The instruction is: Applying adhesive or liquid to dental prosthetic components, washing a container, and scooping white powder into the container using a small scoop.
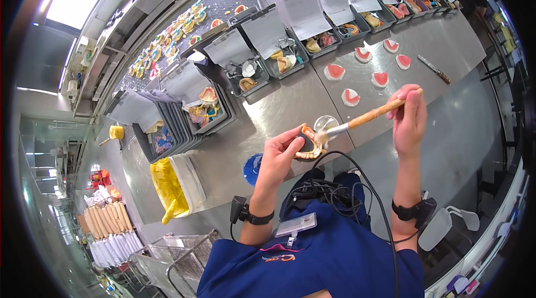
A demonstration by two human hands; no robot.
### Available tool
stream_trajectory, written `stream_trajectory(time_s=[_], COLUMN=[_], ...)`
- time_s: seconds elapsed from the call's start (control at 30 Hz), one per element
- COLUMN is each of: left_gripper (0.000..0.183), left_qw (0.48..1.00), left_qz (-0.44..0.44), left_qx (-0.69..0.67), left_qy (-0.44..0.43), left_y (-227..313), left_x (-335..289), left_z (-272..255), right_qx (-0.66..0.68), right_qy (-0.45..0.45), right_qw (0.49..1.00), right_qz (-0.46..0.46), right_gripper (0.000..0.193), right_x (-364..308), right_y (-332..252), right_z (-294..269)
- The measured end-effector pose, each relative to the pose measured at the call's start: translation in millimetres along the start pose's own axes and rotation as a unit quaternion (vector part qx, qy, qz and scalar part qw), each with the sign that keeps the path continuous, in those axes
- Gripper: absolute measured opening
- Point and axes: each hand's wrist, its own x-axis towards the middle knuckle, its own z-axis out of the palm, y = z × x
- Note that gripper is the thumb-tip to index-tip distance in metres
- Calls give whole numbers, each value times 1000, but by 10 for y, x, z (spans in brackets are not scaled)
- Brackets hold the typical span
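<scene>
My left hand [281, 151] is closed on a dental arch model [306, 154] with cream teeth and a dark middle, held above the steel table's front edge. In my right hand [410, 119] is a brush [371, 116] with a wooden handle and a metal ferrule, gripped near the handle's end. The brush slants down to the left, and its pale bristles meet the side of the model or lie very close to it. Just behind the bristles shows a clear round dish [325, 123]. A blue tub [253, 168] stands beside my left wrist, partly hidden.
Several white models with red arches [334, 72] lie right of centre, near a slim dark tool [434, 69]. Grey bins [269, 46] with papers and dental pieces line the back. A yellow-lined container [174, 185] stands at left. A black cable [363, 172] loops before me.
</scene>
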Motion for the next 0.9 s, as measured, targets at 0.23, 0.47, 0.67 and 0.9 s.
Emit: stream_trajectory(time_s=[0.23, 0.47, 0.67, 0.9], left_gripper=[36, 38, 38, 32], left_qw=[999, 998, 997, 976], left_qz=[21, 21, 33, 37], left_qx=[9, -18, -13, -200], left_qy=[-23, -52, -62, 81], left_y=[9, -7, 16, -275], left_x=[25, 72, 106, 386], left_z=[-41, -85, -87, -220], right_qx=[67, 140, 168, 99], right_qy=[35, 36, 51, 162], right_qw=[993, 974, 961, 962], right_qz=[85, 173, 212, 197], right_gripper=[31, 29, 28, 25], right_x=[88, 65, 53, -236], right_y=[221, 377, 206, 572], right_z=[60, 132, 232, -370])
